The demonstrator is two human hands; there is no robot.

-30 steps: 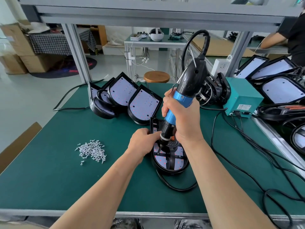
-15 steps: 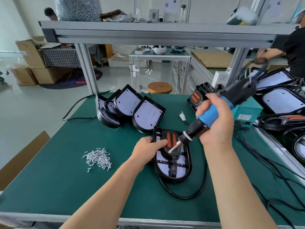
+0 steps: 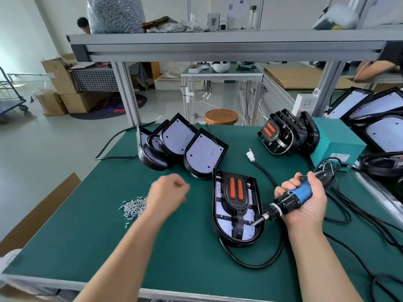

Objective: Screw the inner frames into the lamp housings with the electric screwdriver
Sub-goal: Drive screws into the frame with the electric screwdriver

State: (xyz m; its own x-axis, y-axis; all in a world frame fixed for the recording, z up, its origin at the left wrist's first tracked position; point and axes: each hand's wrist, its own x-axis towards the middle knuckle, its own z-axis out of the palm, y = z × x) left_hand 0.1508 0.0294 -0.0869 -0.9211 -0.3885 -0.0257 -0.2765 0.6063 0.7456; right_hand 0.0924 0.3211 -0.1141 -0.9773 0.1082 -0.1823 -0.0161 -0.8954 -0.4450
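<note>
Bare housings (image 3: 181, 144) stacked beyond my left hand (image 3: 166, 194): none framed yet. Framed ones (image 3: 281, 136) lean beyond my right hand (image 3: 305, 201). Current housing (image 3: 259, 199) lies between my hands, frame (image 3: 236, 199) seated; can't read how many screws are in. Right hand wraps the screwdriver (image 3: 292, 199), bit (image 3: 258, 221) over the near right corner. Left hand curled, blurred, beside the screws (image 3: 134, 207); can't tell if it holds one.

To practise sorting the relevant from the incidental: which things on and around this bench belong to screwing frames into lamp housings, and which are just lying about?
In the job:
electric screwdriver, held in the right hand
lamp housing with its inner frame
loose screws

Lying about:
wooden stool
cardboard boxes
</note>
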